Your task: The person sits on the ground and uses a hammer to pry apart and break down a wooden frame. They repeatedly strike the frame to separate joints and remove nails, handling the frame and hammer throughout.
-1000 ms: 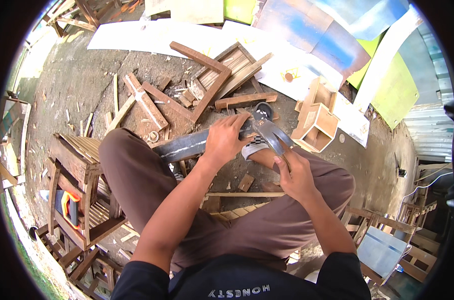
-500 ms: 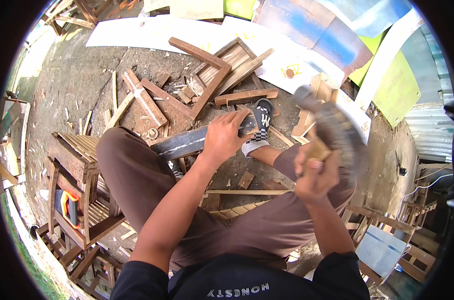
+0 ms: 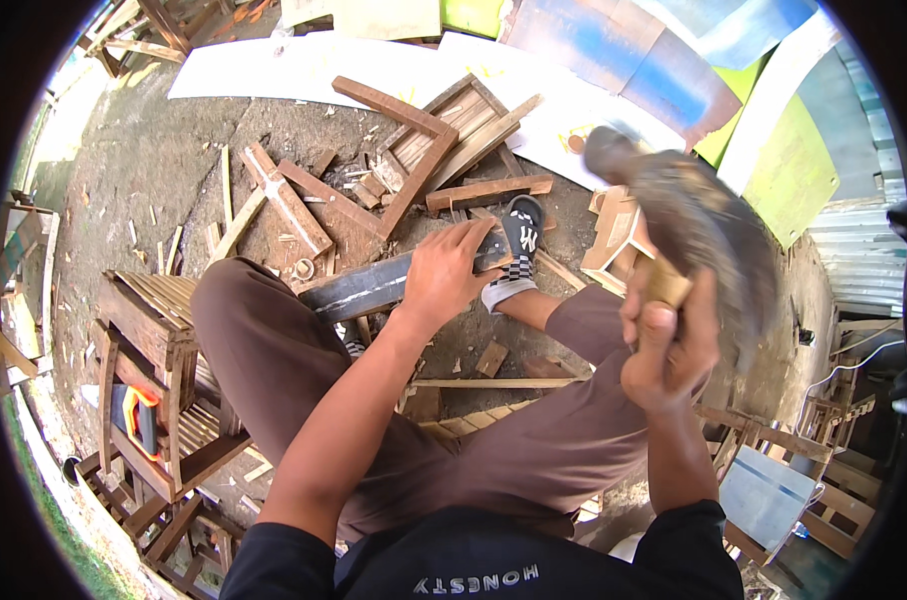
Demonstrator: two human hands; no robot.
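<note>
My left hand (image 3: 440, 268) is closed over a dark wooden board (image 3: 364, 288) with a pale streak along it. The board lies across in front of me, its left end by my left knee and its right end by my right shoe (image 3: 524, 232). Raised on the right, my right hand (image 3: 674, 350) grips a hammer (image 3: 709, 215) by its wooden handle. The dark head, smeared by motion, is well apart from the board.
Jointed wooden frame pieces (image 3: 414, 190) and offcuts litter the ground ahead. White sheets (image 3: 274, 70) lie behind them. To my left, a slatted wooden stool (image 3: 149, 320) holds an orange-handled saw (image 3: 139, 415). A small wooden box (image 3: 614, 240) stands by the hammer.
My right hand and the hammer have moved up and to the right, away from the board. My left hand and the board have stayed put.
</note>
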